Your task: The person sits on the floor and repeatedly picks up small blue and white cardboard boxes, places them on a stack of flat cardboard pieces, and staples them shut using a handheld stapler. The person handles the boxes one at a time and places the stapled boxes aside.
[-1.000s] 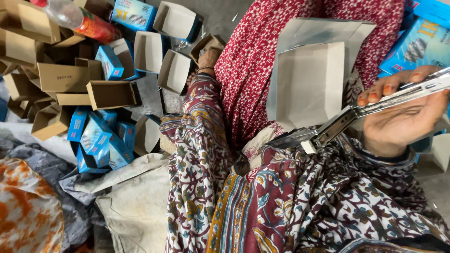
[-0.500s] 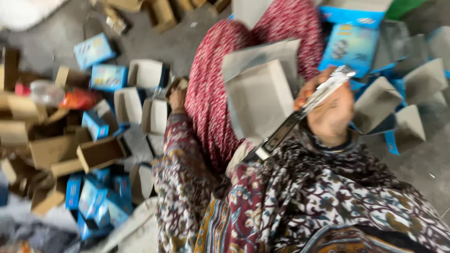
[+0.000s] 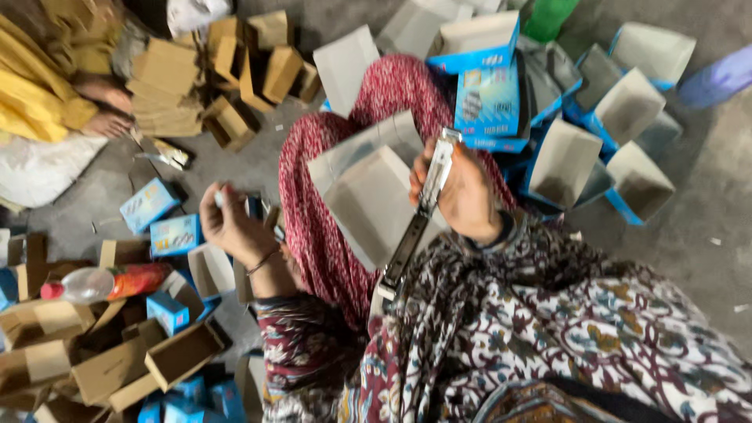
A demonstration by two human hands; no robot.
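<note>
Right hand grips a long metal stapler, fingers wrapped round it, its head at the edge of a grey open box resting on the lap, well placed for pinning a flap. Left hand is off to the side, fingers pinching something small and blurred above the blue boxes on the floor.

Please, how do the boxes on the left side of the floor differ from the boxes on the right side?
The left boxes are mostly plain brown cardboard, while the right boxes are blue outside and pale grey inside. The left boxes lie in a loose, mixed heap, some of them flat; the right boxes are folded into open trays and stand close together, tilted. Both groups are small cartons lying on the grey floor, and both appear empty.
</note>
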